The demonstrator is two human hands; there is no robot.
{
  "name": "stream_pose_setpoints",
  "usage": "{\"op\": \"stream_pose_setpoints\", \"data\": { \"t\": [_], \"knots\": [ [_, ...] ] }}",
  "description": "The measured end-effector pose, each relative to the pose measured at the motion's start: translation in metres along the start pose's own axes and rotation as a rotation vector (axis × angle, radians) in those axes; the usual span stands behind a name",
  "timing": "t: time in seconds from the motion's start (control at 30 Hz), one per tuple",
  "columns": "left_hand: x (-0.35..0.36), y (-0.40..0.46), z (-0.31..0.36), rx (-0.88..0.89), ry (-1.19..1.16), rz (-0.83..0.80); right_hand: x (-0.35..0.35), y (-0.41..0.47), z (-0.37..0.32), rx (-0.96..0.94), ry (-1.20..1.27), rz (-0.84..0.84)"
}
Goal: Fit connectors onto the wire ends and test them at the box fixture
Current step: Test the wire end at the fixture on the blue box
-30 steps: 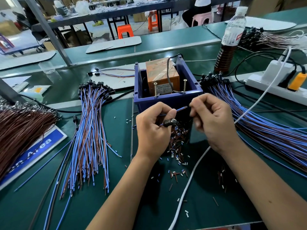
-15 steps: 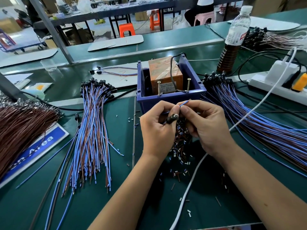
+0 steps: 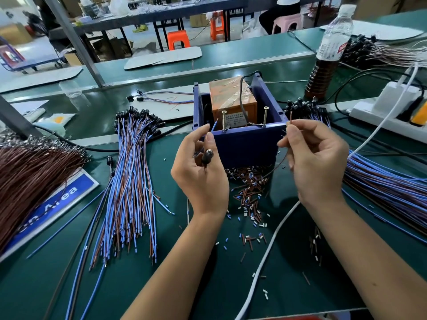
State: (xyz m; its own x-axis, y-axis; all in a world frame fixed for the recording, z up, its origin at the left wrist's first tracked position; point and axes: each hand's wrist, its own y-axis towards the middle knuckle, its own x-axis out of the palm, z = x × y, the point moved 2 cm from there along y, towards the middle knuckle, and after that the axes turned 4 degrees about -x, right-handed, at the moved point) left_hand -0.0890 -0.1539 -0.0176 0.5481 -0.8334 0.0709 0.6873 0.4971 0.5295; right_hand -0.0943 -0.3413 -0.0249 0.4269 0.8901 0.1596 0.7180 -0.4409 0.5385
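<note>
We see both hands raised in front of the blue plastic box fixture (image 3: 245,144), a square, smooth-walled tub standing mid-counter on the green mat (image 3: 161,285). Inside it sits an orange block (image 3: 232,98) wrapped in glossy tape, and two bare metal screws (image 3: 223,120) stand upright along the tub's near rim.

The left hand (image 3: 201,179) is curled, thumb and forefinger pinching a thin blue wire (image 3: 215,126) whose tip points up just beside the left screw; a small dark rounded connector (image 3: 207,157) lies against its palm. The right hand (image 3: 316,162) is half closed, pinching a thin brown wire (image 3: 290,117) whose end rises near the tub's right corner; its lower run droops toward the mat.

Short brown, blue and white sleeve offcuts (image 3: 250,197) litter the mat at the foot of the tub, between the wrists. A fanned bundle of blue and brown leads (image 3: 129,188) with black caps lies toward the left, a similar sheaf (image 3: 388,188) toward the right edge, and a white cable (image 3: 265,250) curves between the forearms. The near edge of the counter has bare mat.
</note>
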Motion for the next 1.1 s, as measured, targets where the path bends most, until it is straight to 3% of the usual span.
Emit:
{"op": "stream_pose_setpoints", "data": {
  "t": [0.1,0.23,0.67,1.1],
  "knots": [
    [0.001,0.001,0.001,0.006,0.020,-0.015,0.000,0.001,-0.003,-0.126,-0.208,0.064],
    [0.001,0.000,0.001,0.016,0.035,-0.053,0.013,0.001,-0.011,-0.292,-0.388,0.017],
    [0.002,0.001,0.002,-0.034,0.020,-0.074,0.013,0.000,-0.014,-0.337,-0.392,-0.049],
    [0.002,0.001,0.002,-0.005,0.021,-0.080,0.015,0.001,-0.015,-0.332,-0.409,-0.010]
  ]
}}
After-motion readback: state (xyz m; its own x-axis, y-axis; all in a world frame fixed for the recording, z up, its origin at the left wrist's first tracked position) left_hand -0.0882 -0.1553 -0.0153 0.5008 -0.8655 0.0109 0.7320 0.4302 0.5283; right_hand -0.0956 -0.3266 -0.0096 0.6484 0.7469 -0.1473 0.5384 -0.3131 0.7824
